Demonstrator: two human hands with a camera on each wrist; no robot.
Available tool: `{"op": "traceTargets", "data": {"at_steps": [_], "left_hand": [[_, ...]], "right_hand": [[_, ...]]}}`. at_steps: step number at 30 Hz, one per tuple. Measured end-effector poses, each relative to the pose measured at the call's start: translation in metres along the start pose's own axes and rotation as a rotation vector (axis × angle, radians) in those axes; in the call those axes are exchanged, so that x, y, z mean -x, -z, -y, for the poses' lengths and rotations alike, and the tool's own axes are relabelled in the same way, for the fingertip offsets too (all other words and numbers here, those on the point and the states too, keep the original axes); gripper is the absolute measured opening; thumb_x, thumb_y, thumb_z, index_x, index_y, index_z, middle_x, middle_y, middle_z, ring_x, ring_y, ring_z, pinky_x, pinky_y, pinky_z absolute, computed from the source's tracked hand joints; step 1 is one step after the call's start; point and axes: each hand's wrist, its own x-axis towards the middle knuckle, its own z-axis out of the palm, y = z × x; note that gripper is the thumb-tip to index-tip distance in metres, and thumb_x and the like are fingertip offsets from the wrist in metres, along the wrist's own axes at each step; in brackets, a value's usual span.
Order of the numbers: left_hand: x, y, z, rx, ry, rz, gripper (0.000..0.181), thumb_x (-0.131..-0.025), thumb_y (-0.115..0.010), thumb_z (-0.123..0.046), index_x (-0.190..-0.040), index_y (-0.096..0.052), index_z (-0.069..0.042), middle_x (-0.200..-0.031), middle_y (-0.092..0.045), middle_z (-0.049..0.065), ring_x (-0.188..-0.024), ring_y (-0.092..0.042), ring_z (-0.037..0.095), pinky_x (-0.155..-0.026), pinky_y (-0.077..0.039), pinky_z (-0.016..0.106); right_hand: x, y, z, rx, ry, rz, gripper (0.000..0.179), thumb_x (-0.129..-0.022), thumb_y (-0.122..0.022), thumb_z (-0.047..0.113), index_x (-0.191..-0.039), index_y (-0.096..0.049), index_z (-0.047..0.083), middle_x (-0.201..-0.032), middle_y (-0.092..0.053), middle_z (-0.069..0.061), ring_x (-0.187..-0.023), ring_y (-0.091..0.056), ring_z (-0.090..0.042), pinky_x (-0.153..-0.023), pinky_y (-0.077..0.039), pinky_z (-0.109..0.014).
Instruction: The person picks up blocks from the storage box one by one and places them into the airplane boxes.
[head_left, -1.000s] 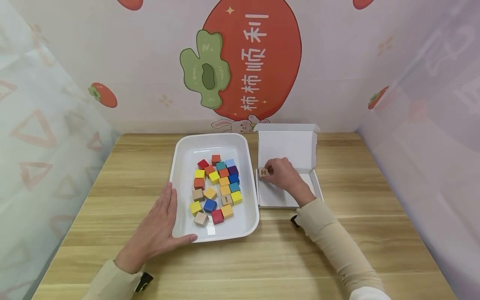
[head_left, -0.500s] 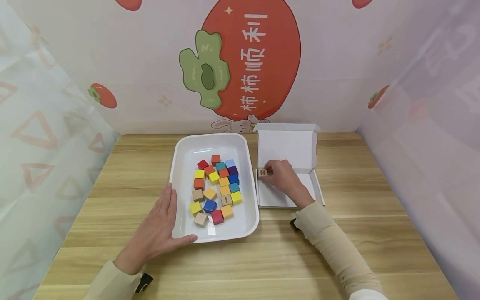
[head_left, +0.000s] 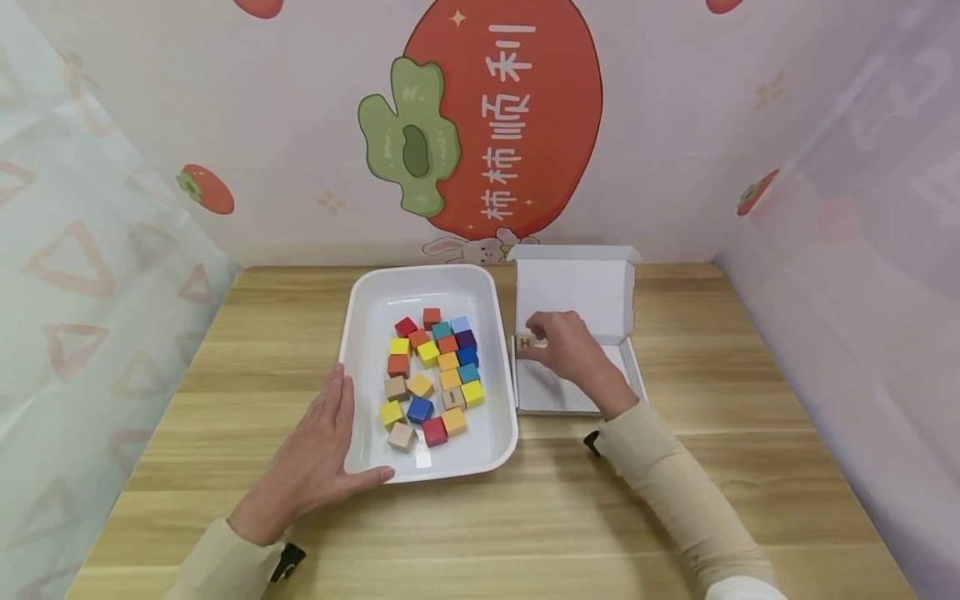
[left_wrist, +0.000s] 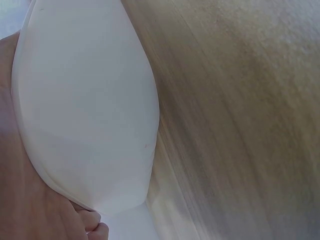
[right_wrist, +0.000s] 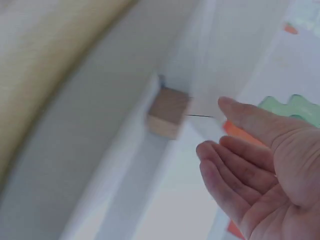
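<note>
A natural wooden block with a brown H (head_left: 524,342) sits in the far left corner of a white cardboard box (head_left: 543,392). My right hand (head_left: 573,354) is just right of the block, fingers and thumb spread; in the right wrist view a gap shows between the fingertips and the wooden block (right_wrist: 170,107). My left hand (head_left: 311,454) rests against the left side of a white tray (head_left: 512,433), fingers straight along it and thumb on the near rim. In the left wrist view the tray's outer wall (left_wrist: 90,110) fills the left part.
Inside the tray lie several coloured cubes, among them a blue cube (head_left: 420,409) and a wooden cube with a dash (head_left: 452,398). The box lid (head_left: 573,292) stands raised at the back. A printed cloth wall (head_left: 300,125) rises behind the wooden table (head_left: 480,533).
My right fingers have let go of the H block and drawn slightly right, leaving it in the box corner. My left hand and the tray have stayed in place.
</note>
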Motion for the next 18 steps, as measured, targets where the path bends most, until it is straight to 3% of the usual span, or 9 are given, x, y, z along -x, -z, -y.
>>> {"op": "traceTargets", "data": {"at_steps": [8, 13, 18], "left_hand": [[-0.002, 0.001, 0.001, 0.004, 0.0, 0.015, 0.135, -0.08, -0.064, -0.083, -0.167, -0.008, 0.005, -0.178, 0.002, 0.024, -0.164, -0.011, 0.045, -0.126, -0.03, 0.064], [-0.002, 0.001, 0.001, -0.001, 0.001, 0.021, 0.135, -0.081, -0.064, -0.082, -0.167, -0.009, 0.006, -0.177, 0.002, 0.025, -0.164, -0.011, 0.045, -0.126, -0.029, 0.064], [-0.003, 0.0, 0.001, -0.006, 0.001, 0.024, 0.135, -0.08, -0.064, -0.082, -0.166, -0.01, 0.006, -0.177, 0.001, 0.025, -0.164, -0.011, 0.046, -0.126, -0.029, 0.064]], "right_hand": [[0.004, 0.018, 0.025, -0.087, 0.115, 0.05, 0.034, -0.088, -0.087, 0.013, -0.119, -0.077, 0.003, -0.11, -0.079, -0.014, -0.1, -0.074, -0.029, -0.092, -0.065, -0.045], [0.005, 0.017, 0.039, -0.09, 0.182, 0.153, 0.038, -0.088, -0.087, 0.011, -0.123, -0.076, 0.004, -0.115, -0.079, -0.014, -0.099, -0.073, -0.027, -0.092, -0.066, -0.042], [0.005, 0.007, 0.052, -0.015, 0.245, 0.271, 0.044, -0.087, -0.088, 0.014, -0.128, -0.075, 0.006, -0.123, -0.078, -0.012, -0.107, -0.074, -0.025, -0.094, -0.065, -0.039]]}}
